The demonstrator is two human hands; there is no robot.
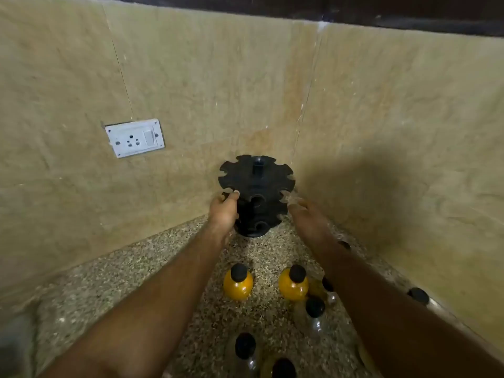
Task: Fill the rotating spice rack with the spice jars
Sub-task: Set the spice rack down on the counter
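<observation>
A black rotating spice rack (256, 186) with notched tiers stands in the corner of the speckled counter (114, 282), and no jar sits in its slots. My left hand (224, 211) grips the left edge of its upper tiers, thumb on a notch. My right hand (305, 214) is blurred at the rack's right side with fingers spread; contact is unclear. Two yellow-filled spice jars (237, 285) (294, 284) with black caps stand between my forearms. Several clearer jars (315, 315) with black caps stand nearer me, partly hidden by my right forearm.
Beige stone walls meet right behind the rack. A white power socket (135, 137) is set in the left wall. One black-capped jar (418, 296) stands by the right wall. The counter's left part is bare.
</observation>
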